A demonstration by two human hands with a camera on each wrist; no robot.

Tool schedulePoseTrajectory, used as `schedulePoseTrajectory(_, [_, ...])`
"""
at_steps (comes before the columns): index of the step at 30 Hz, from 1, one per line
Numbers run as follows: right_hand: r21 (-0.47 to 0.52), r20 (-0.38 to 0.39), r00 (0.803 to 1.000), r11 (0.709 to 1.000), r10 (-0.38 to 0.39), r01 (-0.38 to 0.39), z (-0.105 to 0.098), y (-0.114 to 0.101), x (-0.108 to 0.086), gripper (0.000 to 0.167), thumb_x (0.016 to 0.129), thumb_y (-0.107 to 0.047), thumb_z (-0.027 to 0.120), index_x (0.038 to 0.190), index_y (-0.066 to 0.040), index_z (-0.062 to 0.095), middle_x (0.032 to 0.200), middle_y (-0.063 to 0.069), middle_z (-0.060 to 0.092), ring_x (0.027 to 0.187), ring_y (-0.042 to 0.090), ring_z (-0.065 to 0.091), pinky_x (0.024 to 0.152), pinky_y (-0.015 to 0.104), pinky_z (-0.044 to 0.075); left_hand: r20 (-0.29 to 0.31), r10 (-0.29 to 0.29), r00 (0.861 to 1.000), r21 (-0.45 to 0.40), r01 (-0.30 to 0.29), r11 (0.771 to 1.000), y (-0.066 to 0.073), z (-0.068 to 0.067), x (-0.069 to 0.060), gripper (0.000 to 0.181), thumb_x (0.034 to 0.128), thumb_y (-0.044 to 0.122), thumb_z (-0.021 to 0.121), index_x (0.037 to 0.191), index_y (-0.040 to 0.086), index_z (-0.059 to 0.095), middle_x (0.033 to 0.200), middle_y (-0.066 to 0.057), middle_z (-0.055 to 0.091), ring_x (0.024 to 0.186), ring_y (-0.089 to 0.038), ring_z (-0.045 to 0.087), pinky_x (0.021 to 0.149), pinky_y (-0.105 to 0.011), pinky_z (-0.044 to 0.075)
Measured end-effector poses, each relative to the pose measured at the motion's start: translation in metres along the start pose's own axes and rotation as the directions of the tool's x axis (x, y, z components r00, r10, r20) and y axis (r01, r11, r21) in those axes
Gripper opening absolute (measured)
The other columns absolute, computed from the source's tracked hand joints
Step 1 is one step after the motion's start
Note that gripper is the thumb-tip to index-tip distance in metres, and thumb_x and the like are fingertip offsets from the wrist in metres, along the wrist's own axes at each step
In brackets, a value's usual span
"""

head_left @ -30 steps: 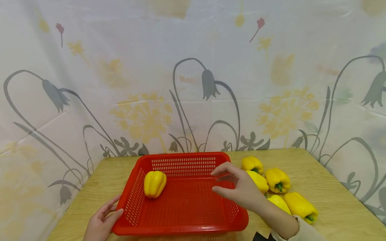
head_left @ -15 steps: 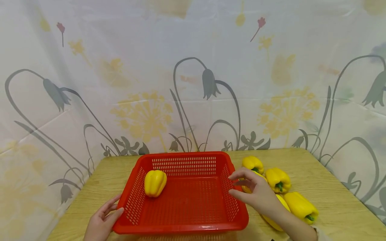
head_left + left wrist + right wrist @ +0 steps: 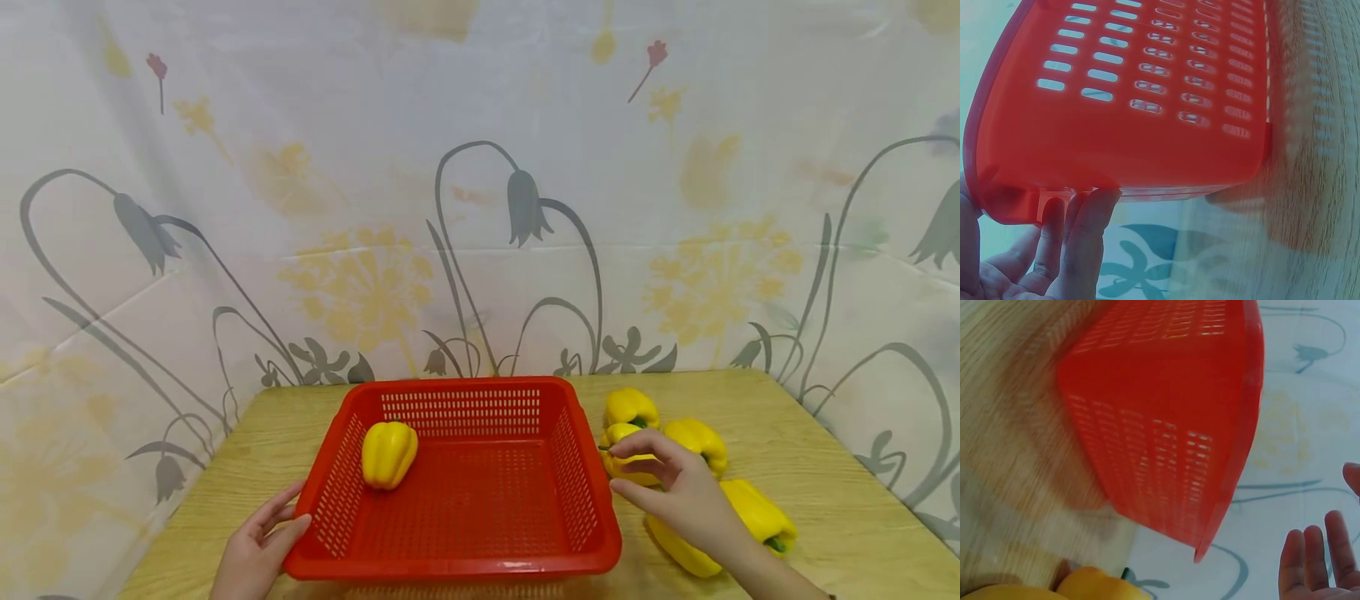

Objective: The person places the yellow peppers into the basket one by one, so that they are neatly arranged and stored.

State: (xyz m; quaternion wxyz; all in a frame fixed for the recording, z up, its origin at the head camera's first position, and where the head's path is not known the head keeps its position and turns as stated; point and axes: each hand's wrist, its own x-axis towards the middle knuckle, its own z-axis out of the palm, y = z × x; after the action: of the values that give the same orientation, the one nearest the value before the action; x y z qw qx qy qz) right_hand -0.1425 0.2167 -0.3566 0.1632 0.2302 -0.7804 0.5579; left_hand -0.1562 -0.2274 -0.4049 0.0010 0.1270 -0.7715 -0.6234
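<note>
At its left front corner the red basket (image 3: 457, 569) is gripped by my left hand (image 3: 258, 546), thumb on the rim; the left wrist view has the fingers (image 3: 1088, 240) against the basket's (image 3: 1116, 150) outer side. One yellow pepper (image 3: 388, 454) lies inside, toward the left. My right hand (image 3: 682, 492), fingers apart and holding nothing, hovers just right of the basket over yellow peppers, partly covering a pepper (image 3: 628, 442) beside the basket and another (image 3: 686, 550) nearer the front. In the right wrist view, the hand (image 3: 1325, 565) shows at the lower right, clear of the basket (image 3: 1147, 381).
More yellow peppers stand on the wooden table (image 3: 217, 467) right of the basket: one at the back (image 3: 632, 407), one behind the right hand (image 3: 701, 442) and one further right (image 3: 759, 512). A flower-patterned cloth (image 3: 480, 208) hangs behind the table.
My right hand has moved right, from over the basket's right side to above the peppers outside it. The left hand still grips the corner, and the pepper in the basket lies as before.
</note>
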Motion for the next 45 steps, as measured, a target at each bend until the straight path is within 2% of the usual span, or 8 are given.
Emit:
schedulePoseTrajectory(5, [-0.043,-0.02,1.0,0.999,-0.008,0.007,-0.005,0.006,-0.005,0.028,0.076,0.01,0.07,0.101,0.004,0.058,0.098,0.001,0.059,0.091,0.009,0.058,0.076,0.023,0.052,-0.006,0.006,1.0,0.007,-0.005,1.0,-0.001,0.0,-0.001,0.063,0.0875,0.02,0.067,0.14,-0.001,0.039,0.107,-0.011,0.06,0.087,-0.018,0.065,0.069,-0.034,0.055])
schedulePoseTrajectory(11, [-0.103,-0.049,0.998,0.993,0.045,-0.05,-0.013,0.01,-0.014,0.028,0.077,0.008,0.07,0.102,-0.001,0.06,0.097,0.0,0.059,0.087,0.01,0.059,0.074,0.021,0.051,-0.007,-0.004,1.0,0.012,0.004,1.0,-0.003,-0.001,-0.002,0.067,0.086,0.025,0.069,0.141,0.0,0.039,0.106,-0.01,0.06,0.088,-0.02,0.064,0.069,-0.033,0.055])
schedulePoseTrajectory(18, [-0.197,-0.088,0.992,0.974,0.093,-0.109,-0.025,0.018,-0.02,0.027,0.077,0.003,0.072,0.101,-0.003,0.06,0.096,-0.003,0.058,0.082,0.009,0.06,0.072,0.021,0.052,-0.011,0.018,1.0,0.006,-0.018,1.0,-0.004,0.0,-0.001,0.065,0.0863,0.022,0.068,0.14,0.0,0.039,0.106,-0.01,0.06,0.086,-0.016,0.064,0.07,-0.032,0.055])
schedulePoseTrajectory(27, [-0.243,-0.126,0.99,0.966,0.055,-0.085,-0.042,0.031,-0.03,0.03,0.075,0.008,0.072,0.101,-0.001,0.061,0.099,-0.008,0.06,0.086,0.002,0.058,0.074,0.013,0.048,-0.018,0.021,1.0,0.0,-0.021,1.0,-0.005,0.0,0.0,0.063,0.0863,0.018,0.068,0.139,0.0,0.04,0.107,-0.012,0.06,0.086,-0.017,0.064,0.069,-0.033,0.055])
schedulePoseTrajectory(30, [-0.272,-0.135,0.989,0.957,0.063,-0.098,-0.05,0.035,-0.033,0.031,0.074,0.008,0.072,0.102,-0.002,0.061,0.099,-0.011,0.06,0.087,0.0,0.056,0.075,0.01,0.045,-0.02,0.03,0.999,0.009,-0.029,1.0,-0.005,0.0,-0.001,0.062,0.0867,0.018,0.067,0.139,-0.001,0.041,0.108,-0.013,0.059,0.087,-0.018,0.065,0.069,-0.034,0.055])
schedulePoseTrajectory(36, [-0.317,-0.127,0.985,0.936,0.119,-0.154,-0.067,0.042,-0.038,0.029,0.077,0.004,0.072,0.103,-0.003,0.061,0.099,-0.012,0.059,0.089,-0.003,0.054,0.074,0.008,0.043,-0.018,0.041,0.999,0.008,-0.041,0.999,-0.002,0.002,-0.001,0.06,0.0876,0.019,0.066,0.139,-0.001,0.041,0.108,-0.014,0.059,0.086,-0.017,0.065,0.069,-0.034,0.055])
schedulePoseTrajectory(45, [-0.403,-0.076,0.984,0.898,0.162,-0.179,-0.087,0.054,-0.048,0.028,0.08,-0.003,0.072,0.106,-0.007,0.062,0.103,-0.009,0.059,0.094,-0.002,0.051,0.075,0.007,0.039,-0.022,0.048,0.999,-0.008,-0.049,0.999,-0.001,0.002,-0.002,0.059,0.0881,0.017,0.065,0.139,-0.001,0.041,0.105,-0.013,0.059,0.084,-0.015,0.065,0.069,-0.034,0.055])
